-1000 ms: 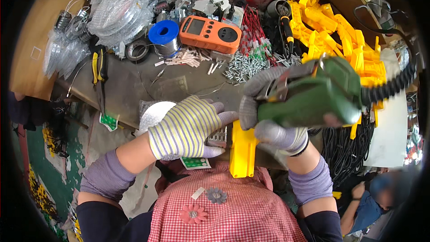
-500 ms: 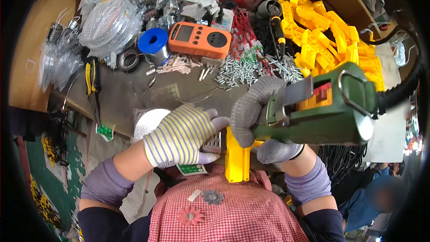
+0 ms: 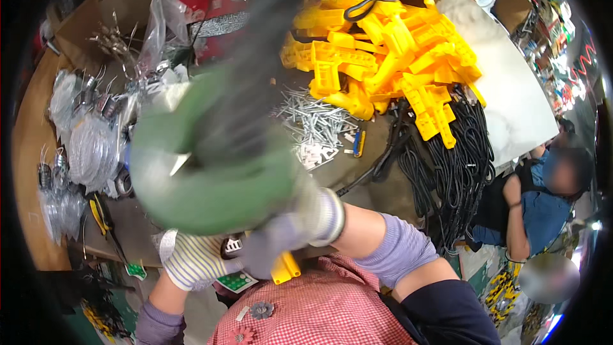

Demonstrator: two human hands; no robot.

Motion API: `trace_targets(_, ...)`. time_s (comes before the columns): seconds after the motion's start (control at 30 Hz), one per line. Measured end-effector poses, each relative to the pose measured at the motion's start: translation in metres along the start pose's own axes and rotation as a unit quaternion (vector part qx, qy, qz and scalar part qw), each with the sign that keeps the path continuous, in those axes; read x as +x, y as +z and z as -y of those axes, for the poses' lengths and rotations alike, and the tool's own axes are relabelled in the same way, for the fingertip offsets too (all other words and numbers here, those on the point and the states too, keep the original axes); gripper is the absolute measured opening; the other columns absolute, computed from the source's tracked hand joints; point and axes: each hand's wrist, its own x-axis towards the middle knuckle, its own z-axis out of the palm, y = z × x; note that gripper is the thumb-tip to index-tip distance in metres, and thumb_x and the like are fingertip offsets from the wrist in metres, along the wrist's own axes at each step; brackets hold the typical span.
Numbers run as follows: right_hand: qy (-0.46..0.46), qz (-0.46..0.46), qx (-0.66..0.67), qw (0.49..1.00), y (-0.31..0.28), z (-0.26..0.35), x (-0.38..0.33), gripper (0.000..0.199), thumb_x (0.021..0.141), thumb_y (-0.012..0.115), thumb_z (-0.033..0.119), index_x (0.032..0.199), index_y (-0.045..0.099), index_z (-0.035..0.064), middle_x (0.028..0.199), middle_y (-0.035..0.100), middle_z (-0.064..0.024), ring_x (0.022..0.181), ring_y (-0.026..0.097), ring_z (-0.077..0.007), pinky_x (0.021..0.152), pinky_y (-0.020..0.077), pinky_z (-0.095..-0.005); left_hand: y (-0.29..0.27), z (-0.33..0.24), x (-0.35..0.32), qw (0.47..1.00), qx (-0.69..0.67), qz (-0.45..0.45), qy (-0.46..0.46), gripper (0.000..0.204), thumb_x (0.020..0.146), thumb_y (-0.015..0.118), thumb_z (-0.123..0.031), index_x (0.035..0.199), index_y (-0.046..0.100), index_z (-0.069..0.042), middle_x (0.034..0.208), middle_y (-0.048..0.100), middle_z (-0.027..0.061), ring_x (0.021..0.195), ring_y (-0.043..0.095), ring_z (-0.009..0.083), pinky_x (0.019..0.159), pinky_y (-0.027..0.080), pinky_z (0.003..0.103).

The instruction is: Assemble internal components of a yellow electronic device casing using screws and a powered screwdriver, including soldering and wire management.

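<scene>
A green corded power tool (image 3: 217,198) fills the middle of the view, smeared by motion, its black cable (image 3: 236,108) rising toward the top. My right hand (image 3: 287,220), in a grey and striped glove, wraps its lower part; its fingers are blurred. Below it pokes out the end of a yellow plastic housing (image 3: 285,268). From the left, my left hand (image 3: 198,259), in a yellow-and-purple striped glove, reaches toward the housing with fingers bent, beside a slotted metal piece (image 3: 233,245). Its fingertips are hidden behind the right hand and the tool.
Yellow plastic housings (image 3: 383,51) are heaped at the back, with screws (image 3: 316,118) in front. Black cords (image 3: 456,160) hang at the right. Bagged parts (image 3: 96,147) and yellow-handled pliers (image 3: 100,214) lie left. Another person (image 3: 549,204) sits at the far right.
My view has turned to the right. The green tool has swung upright and left with my right hand, now covering the table's middle. The left hand stays beside the yellow housing.
</scene>
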Motion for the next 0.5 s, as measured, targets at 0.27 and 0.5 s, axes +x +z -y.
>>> trace_targets(0.27,0.217,-0.367,-0.467,0.774,-0.140,0.082,-0.078,0.058,0.099,0.061,0.035,0.144,0.042,0.0034,0.083,0.061,-0.0068,0.059,0.056,-0.0138,0.054,0.0474,-0.0294,-0.010,-0.018,0.010,0.960,0.265,-0.055,0.073,0.075,0.066,0.078,-0.047,0.126,0.061,-0.005,0.103,0.062,0.0177,0.097,0.059,0.0388,0.090,0.045,0.047)
trace_targets(0.5,0.313,-0.312,-0.675,0.591,-0.193,0.068,-0.152,0.055,0.095,0.064,0.032,0.140,0.045,0.0072,0.118,0.066,-0.0247,0.104,0.064,-0.0460,0.089,0.0503,-0.0490,0.031,-0.089,0.091,0.947,0.298,0.013,0.122,0.077,0.073,0.078,-0.033,0.136,0.049,-0.001,0.112,0.061,0.0179,0.106,0.059,0.0370,0.091,0.047,0.048)
